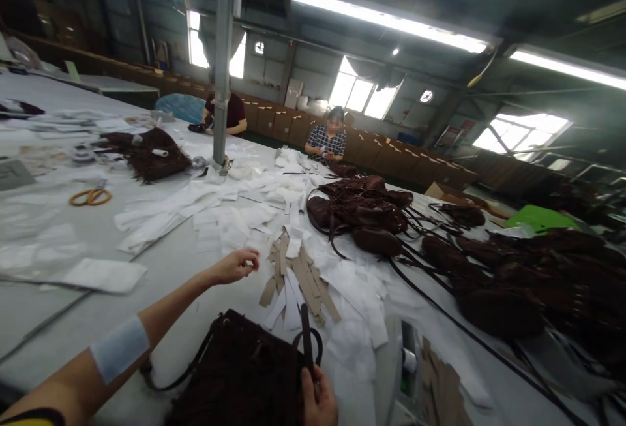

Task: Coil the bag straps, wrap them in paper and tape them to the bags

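A dark brown fringed bag (239, 374) lies in front of me at the bottom of the head view. My right hand (320, 398) grips its dark strap (306, 334) at the bag's right side, with the strap's end pointing up. My left hand (235, 267) is stretched out over the table beyond the bag, fingers loosely bent and apart, with nothing visible in them. Just right of its fingertips is a loose pile of brown paper strips (306, 279), mixed with white strips (292, 299). A pale blue patch (120, 348) wraps my left forearm.
Several dark brown bags (362, 207) with long straps cover the table's right side. White paper scraps (166, 217) spread across the middle. Scissors with yellow handles (90, 197) and another brown bag (151, 155) lie left. A post (222, 60) rises behind. Two people sit at the far edge.
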`<state>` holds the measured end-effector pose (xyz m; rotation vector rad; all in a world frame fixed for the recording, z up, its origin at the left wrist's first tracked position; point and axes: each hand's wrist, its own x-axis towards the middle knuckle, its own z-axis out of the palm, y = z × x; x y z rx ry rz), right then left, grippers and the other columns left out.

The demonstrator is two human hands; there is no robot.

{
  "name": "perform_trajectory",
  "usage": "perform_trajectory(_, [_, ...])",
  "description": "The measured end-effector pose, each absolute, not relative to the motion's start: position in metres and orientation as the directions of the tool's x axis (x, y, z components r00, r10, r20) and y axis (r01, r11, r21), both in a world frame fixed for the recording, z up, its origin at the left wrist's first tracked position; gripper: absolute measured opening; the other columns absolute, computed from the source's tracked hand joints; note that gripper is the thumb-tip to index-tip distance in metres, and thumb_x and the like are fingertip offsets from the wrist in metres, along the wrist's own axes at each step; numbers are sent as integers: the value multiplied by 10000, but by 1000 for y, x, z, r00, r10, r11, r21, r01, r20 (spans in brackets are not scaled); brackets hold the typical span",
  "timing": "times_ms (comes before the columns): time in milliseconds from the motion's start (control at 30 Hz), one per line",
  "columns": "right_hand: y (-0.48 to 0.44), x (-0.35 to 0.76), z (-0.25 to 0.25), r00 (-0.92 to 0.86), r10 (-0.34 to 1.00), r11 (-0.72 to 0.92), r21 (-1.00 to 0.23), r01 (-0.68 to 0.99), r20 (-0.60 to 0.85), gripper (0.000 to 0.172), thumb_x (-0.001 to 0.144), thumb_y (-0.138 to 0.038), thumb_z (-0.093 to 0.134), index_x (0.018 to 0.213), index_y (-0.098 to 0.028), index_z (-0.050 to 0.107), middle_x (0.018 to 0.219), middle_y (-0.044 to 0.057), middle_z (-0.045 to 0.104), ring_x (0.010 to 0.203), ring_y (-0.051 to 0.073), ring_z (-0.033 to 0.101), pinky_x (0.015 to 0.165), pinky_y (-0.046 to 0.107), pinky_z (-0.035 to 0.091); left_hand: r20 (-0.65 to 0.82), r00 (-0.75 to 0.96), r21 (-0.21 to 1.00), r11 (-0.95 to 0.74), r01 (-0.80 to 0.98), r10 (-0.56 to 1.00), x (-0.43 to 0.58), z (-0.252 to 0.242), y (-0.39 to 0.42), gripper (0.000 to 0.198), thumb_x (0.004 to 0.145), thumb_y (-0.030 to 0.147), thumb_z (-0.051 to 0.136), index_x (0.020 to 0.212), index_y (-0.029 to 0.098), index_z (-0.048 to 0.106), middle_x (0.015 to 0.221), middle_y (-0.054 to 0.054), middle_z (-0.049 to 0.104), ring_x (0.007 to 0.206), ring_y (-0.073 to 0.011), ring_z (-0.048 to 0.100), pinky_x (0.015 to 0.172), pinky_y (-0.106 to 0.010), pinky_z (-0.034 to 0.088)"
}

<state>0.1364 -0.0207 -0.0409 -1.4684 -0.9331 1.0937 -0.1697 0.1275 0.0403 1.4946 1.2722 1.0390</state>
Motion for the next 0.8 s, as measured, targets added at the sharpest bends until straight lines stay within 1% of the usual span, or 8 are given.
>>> perform_trajectory(100, [-20, 138, -15, 196, 941, -266, -960, -82, -277, 631, 501, -682, 743, 834, -158, 629, 426, -70, 467, 336, 79, 372, 324, 196, 276, -22, 92, 987, 7, 160, 996, -154, 35, 97, 110, 719, 248, 506, 731, 166, 578, 732, -35, 639, 571, -132, 599, 525, -222, 428])
perform_trajectory(167, [-23, 139, 8, 137, 949, -278, -958, -75, -286, 572, 529, -669, 744, 754, -163, 598, 422, -80, 433, 331, 52, 317, 321, 178, 228, -52, 83, 993, 42, 111, 995, -143, 34, 80, 141, 749, 273, 464, 774, 168, 554, 673, -33, 635, 615, -159, 641, 535, -227, 447])
perform_trajectory(333, [-36, 130, 56, 77, 988, -130, -989, -64, -135, 457, 661, -586, 717, 780, -163, 590, 454, -92, 400, 377, 40, 301, 356, 160, 223, -48, 62, 993, 41, 107, 997, -122, 36, 52, 319, 810, 400, 431, 718, 141, 593, 636, -55, 660, 624, -174, 641, 591, -256, 465])
perform_trajectory(400, [-34, 124, 66, 61, 995, -73, -997, -24, -74, 417, 677, -539, 723, 820, -163, 611, 441, -99, 379, 376, 52, 315, 356, 171, 237, -13, 34, 987, 7, 159, 999, -116, 37, 44, 367, 786, 441, 491, 603, 139, 590, 529, -22, 602, 563, -165, 594, 566, -248, 428])
perform_trajectory(467, [-28, 118, 72, 53, 999, -11, -1000, 16, -11, 400, 668, -505, 735, 843, -158, 638, 478, -70, 466, 404, 78, 397, 377, 189, 306, 45, 23, 976, -49, 211, 999, -110, 40, 35, 296, 711, 378, 596, 534, 141, 587, 487, 5, 565, 569, -160, 566, 582, -242, 403])
perform_trajectory(567, [-15, 110, 75, 46, 996, 70, -996, 59, 72, 385, 644, -472, 746, 836, -147, 671, 647, 7, 628, 533, 130, 538, 481, 222, 430, 129, 69, 961, -141, 237, 989, -101, 44, 22, 90, 631, 212, 614, 623, 144, 671, 602, 3, 648, 676, -175, 588, 664, -246, 409])
perform_trajectory(633, [-8, 105, 74, 56, 993, 104, -991, 79, 108, 369, 635, -451, 749, 822, -140, 682, 722, 34, 664, 606, 151, 574, 542, 237, 462, 161, 101, 958, -180, 225, 982, -93, 46, 14, 166, 619, 158, 580, 718, 155, 713, 715, -16, 701, 735, -187, 603, 706, -259, 425])
perform_trajectory(800, [-5, 90, 71, 86, 992, 93, -994, 52, 98, 443, 659, -486, 730, 910, -124, 684, 726, 29, 665, 606, 147, 579, 520, 223, 451, 90, 82, 990, -80, -117, 993, -75, 48, 3, 261, 610, 176, 626, 858, 156, 707, 797, -49, 712, 709, -183, 625, 697, -291, 476])
